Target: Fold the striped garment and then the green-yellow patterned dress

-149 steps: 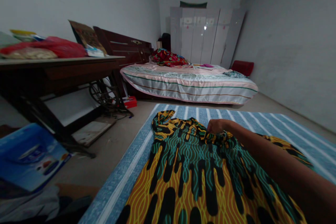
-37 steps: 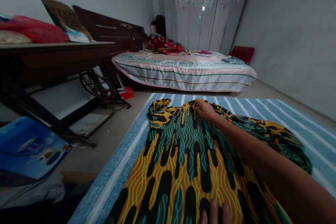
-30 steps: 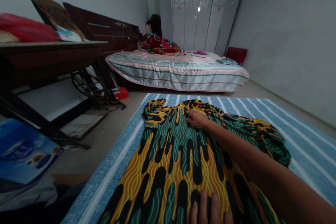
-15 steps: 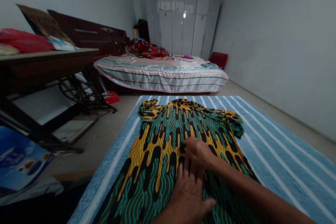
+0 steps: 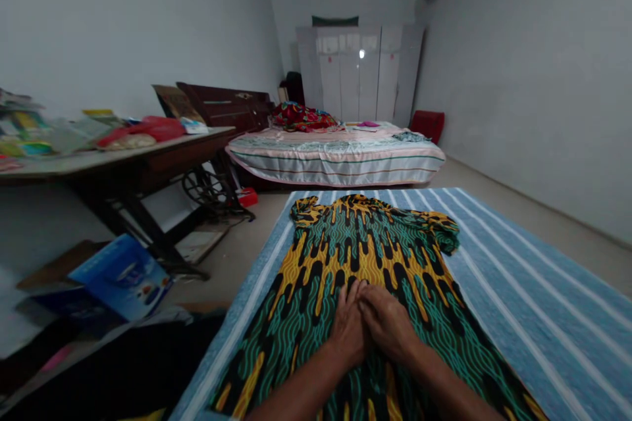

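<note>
A short-sleeved dress [image 5: 326, 263], patterned in green, black and yellow, lies spread out with its neck and sleeves at the far end. My left hand [image 5: 348, 325] rests flat on its middle, fingers pointing away from me. Beside it, my right hand [image 5: 390, 322] is bent, with its fingers together and its tips against the left hand's fingers. What those tips hold, if anything, is hidden. Under the dress is a blue cloth with white stripes [image 5: 498, 276].
A bed [image 5: 336, 158] stands beyond the striped cloth, with a wardrobe [image 5: 350, 79] behind it. To the left are a cluttered sewing-machine table [image 5: 207, 136] and a blue box [image 5: 123, 276] on the floor. A red chair [image 5: 427, 125] is by the right wall.
The view has tilted up and turned left. My right hand has come back from ahead of the left hand to its side. The dress still lies spread.
</note>
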`<state>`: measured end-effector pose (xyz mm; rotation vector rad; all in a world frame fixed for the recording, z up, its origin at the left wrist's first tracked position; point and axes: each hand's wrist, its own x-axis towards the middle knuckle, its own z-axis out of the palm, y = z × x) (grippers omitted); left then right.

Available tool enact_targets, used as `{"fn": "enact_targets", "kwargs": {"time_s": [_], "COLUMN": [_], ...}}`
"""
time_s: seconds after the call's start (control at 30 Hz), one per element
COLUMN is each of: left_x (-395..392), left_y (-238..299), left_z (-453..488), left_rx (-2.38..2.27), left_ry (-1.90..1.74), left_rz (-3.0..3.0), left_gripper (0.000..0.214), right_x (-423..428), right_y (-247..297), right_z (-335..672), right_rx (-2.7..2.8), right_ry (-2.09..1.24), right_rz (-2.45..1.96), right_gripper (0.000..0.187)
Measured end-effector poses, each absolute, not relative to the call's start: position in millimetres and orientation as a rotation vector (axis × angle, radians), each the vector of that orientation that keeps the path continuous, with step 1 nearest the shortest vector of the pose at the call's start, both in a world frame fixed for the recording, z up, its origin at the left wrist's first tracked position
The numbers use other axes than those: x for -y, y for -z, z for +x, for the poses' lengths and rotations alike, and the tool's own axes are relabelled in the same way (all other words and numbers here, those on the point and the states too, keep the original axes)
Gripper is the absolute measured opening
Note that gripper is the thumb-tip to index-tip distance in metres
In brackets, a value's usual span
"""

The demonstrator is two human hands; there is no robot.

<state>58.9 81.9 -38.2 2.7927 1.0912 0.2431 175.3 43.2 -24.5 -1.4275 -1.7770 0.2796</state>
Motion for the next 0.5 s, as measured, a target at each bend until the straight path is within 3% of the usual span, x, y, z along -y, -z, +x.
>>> {"fn": "enact_targets", "kwargs": {"time_s": [0.33, 0.5], "left_x": [-69.0, -66.2], "left_y": [28.2, 28.1], "left_z": [22.5, 7.2], "left_rx": [-1.433, -1.382], "left_ry": [-0.099, -0.173], "left_rz": [2.624, 2.674], "left_gripper": [0.053, 0.046], "right_x": [-18.1, -9.4], "right_y": [66.9, 93.2], "right_z": [151.7, 146.5], "right_rx": [1.877, 1.973], "right_ry": [0.059, 0.22], "right_rz": [-1.594, -1.539], "right_gripper": [0.032, 0.04]}}
